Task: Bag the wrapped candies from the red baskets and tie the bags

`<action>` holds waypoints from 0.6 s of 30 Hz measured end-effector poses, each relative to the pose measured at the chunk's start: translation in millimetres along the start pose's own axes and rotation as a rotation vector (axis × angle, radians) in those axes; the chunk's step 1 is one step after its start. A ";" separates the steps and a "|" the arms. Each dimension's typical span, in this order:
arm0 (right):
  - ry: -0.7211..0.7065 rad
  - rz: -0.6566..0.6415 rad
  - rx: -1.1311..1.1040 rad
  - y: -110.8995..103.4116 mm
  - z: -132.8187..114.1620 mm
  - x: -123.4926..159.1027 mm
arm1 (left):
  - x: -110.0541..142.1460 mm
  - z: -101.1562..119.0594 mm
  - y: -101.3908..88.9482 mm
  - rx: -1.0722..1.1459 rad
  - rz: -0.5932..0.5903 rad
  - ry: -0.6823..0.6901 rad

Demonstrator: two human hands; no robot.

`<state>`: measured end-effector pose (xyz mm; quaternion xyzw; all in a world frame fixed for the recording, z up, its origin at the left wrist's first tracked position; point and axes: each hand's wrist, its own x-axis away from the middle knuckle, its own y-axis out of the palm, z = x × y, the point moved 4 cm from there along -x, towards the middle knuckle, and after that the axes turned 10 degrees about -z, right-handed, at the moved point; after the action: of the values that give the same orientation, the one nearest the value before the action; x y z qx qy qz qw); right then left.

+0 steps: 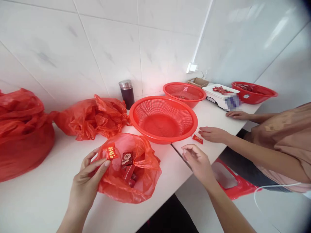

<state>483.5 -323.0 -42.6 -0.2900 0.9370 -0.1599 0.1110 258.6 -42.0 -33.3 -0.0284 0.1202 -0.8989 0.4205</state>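
My left hand (87, 176) pinches a small red packet with gold lettering (111, 152) over the open mouth of a red plastic bag (143, 181). The bag lies on the white table (48, 194) and holds several small red and dark wrapped sweets (127, 159). My right hand (198, 160) hovers at the table's edge to the right of the bag, fingers loosely curled with nothing in them. Just beyond the bag stands a big red mesh basket (163, 118), which looks bare inside.
Another person in a tan top sits at the right; one hand (213, 134) rests by a small red packet (197, 139), the other (236, 115) near a white scale (222, 95). Two more red baskets (184, 93) (254, 92), crumpled red bags (93, 116) (21, 132) and a dark flask (126, 94) stand around.
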 end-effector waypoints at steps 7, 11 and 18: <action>0.018 0.299 0.514 -56.6 58.8 -27.3 | -0.5 -1.6 -0.7 -0.010 0.012 -0.005; 0.063 0.173 0.833 -75.6 80.0 -73.0 | 0.5 0.9 0.1 -0.015 0.027 -0.006; 0.012 0.049 0.875 -61.1 83.7 -101.8 | 1.9 3.8 -0.1 -0.034 0.043 0.002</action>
<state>621.9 -331.4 -86.0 -0.1924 0.7884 -0.5406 0.2215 257.9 -44.2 -29.7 -0.0320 0.1366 -0.8875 0.4389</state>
